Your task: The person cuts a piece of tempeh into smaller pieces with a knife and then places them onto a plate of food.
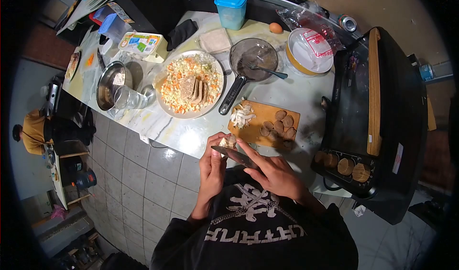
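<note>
My left hand [211,168] is closed around a pale piece with a brownish top [228,141], which looks like a mushroom. In my right hand [277,176] is a knife [237,156], its blade lying against that piece and its handle hidden in the palm. Just beyond my hands lies a wooden cutting board [248,132]. It carries a heap of white sliced strips [243,115] on the left and several brown mushroom caps [287,121] on the right.
A plate [170,108] of chopped vegetables with brown slices stands left of a small frying pan [254,50]. Behind are a bowl [310,47], an egg [276,28] and a blue-lidded container [231,11]. A black grill [351,121] borders the right; another person [36,131] is far left.
</note>
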Tool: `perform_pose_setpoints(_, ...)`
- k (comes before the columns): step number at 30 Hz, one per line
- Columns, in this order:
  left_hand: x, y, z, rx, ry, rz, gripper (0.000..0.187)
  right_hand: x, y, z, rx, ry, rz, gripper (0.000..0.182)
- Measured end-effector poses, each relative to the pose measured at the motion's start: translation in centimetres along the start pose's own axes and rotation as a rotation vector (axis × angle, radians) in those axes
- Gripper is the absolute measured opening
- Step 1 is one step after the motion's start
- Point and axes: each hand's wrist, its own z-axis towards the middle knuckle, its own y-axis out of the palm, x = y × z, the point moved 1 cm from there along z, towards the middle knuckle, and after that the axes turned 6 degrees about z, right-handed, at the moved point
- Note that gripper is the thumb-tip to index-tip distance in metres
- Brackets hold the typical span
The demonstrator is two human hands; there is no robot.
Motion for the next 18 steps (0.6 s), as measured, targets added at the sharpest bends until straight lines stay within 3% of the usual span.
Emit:
perform_pose_setpoints(5,-0.55,-0.44,-0.06,-0.004,-0.021,0.02,0.039,-0.13,-0.48,-0.03,-0.119,0.094,0.076,0.066)
perform_pose_setpoints(18,-0.05,0.25,0.2,0.041,0.028,0.082,0.041,0.2,-0.05,0.13,0.001,0.12,0.112,0.062)
